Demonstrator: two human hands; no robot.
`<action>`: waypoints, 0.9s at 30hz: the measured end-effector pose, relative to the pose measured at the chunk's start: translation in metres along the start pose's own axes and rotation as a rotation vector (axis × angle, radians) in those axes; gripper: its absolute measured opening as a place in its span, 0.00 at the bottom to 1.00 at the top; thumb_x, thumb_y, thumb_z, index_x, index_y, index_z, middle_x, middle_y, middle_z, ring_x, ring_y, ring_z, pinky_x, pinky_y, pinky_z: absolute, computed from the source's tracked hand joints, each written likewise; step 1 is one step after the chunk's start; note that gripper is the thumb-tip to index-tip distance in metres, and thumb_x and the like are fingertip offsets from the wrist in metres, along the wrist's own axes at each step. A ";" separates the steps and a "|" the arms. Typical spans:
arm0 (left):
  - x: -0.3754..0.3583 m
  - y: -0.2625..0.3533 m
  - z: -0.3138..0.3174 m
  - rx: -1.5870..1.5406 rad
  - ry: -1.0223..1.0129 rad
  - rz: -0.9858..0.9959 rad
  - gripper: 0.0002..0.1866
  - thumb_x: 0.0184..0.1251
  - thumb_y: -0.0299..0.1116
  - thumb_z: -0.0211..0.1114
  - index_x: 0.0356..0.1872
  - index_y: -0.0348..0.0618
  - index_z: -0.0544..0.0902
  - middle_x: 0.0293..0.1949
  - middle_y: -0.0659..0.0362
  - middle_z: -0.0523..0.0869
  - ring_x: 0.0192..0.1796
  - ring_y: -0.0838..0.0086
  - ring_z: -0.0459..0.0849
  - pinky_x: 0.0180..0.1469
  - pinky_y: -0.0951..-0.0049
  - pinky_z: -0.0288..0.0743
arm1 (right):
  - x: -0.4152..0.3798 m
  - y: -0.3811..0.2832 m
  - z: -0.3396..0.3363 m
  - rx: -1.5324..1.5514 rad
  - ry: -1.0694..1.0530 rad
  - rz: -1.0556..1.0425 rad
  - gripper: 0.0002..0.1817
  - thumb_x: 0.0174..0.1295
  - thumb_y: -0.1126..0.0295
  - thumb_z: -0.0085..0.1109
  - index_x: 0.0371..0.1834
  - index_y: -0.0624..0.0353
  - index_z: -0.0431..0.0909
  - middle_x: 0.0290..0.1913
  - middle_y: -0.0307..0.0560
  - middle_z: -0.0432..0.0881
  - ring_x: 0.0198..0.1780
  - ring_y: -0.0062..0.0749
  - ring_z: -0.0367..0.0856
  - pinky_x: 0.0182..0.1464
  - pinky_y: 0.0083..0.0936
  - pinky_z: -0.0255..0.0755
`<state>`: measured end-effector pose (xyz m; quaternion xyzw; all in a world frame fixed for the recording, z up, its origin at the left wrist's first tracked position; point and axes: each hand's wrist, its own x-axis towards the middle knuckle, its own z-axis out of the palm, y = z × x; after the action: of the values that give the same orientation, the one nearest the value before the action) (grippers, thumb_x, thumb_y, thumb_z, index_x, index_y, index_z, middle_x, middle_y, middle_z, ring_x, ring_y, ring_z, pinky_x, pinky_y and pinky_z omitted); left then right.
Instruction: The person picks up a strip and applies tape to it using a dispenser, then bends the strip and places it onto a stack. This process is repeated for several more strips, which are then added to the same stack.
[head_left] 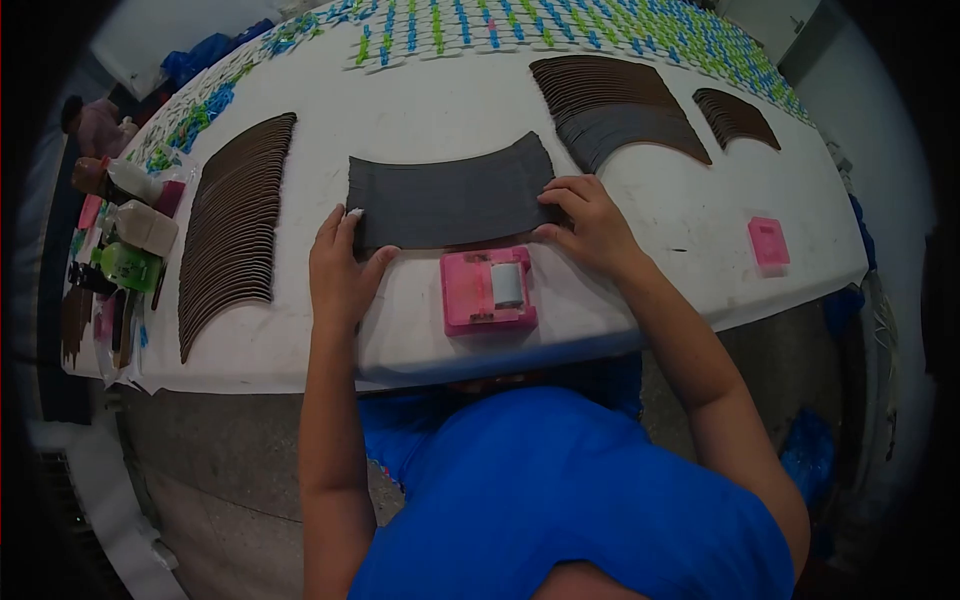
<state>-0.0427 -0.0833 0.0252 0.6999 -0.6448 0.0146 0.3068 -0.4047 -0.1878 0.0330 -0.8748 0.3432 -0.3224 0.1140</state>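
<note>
A dark grey, slightly curved rectangular sheet (450,202) lies in front of me on the white-covered table. My left hand (345,262) grips its left edge, with the fingers at the side and the thumb by the lower corner. Something small and white shows at a left fingertip. On the opposite edge, my right hand (588,222) pinches the sheet between thumb and bent fingers. Just below the sheet, close to both hands, sits a pink box (462,300) with a grey roller-like cylinder (507,285) set into its top.
Overlapping dark sheets form a stack (235,215) at left, a wider stack (620,110) at right and a smaller one (735,118) beyond. A pink block (768,243) lies right. Bottles (130,265) crowd the left edge. Blue-green pieces (560,25) cover the back. Another person (97,128) is far left.
</note>
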 end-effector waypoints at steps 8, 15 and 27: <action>-0.003 -0.001 -0.001 -0.061 -0.012 0.009 0.39 0.57 0.44 0.83 0.66 0.32 0.80 0.74 0.41 0.76 0.71 0.46 0.78 0.71 0.55 0.74 | -0.004 0.000 -0.002 0.096 0.028 0.076 0.18 0.52 0.72 0.81 0.44 0.59 0.83 0.56 0.47 0.81 0.60 0.42 0.80 0.56 0.33 0.82; -0.004 -0.001 -0.002 -0.092 -0.031 -0.014 0.40 0.56 0.43 0.83 0.66 0.31 0.79 0.74 0.43 0.76 0.70 0.46 0.77 0.71 0.55 0.73 | -0.007 0.004 -0.001 0.132 0.072 -0.029 0.11 0.53 0.77 0.79 0.34 0.60 0.82 0.53 0.47 0.80 0.50 0.36 0.83 0.46 0.28 0.84; -0.005 0.001 -0.003 -0.092 -0.012 -0.006 0.38 0.56 0.39 0.83 0.65 0.30 0.79 0.73 0.43 0.77 0.68 0.48 0.80 0.68 0.57 0.76 | -0.006 0.002 -0.002 0.138 0.068 -0.057 0.10 0.54 0.78 0.78 0.33 0.60 0.82 0.52 0.48 0.80 0.48 0.37 0.84 0.45 0.29 0.84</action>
<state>-0.0432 -0.0774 0.0257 0.6870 -0.6446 -0.0200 0.3348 -0.4106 -0.1855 0.0311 -0.8627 0.2988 -0.3781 0.1530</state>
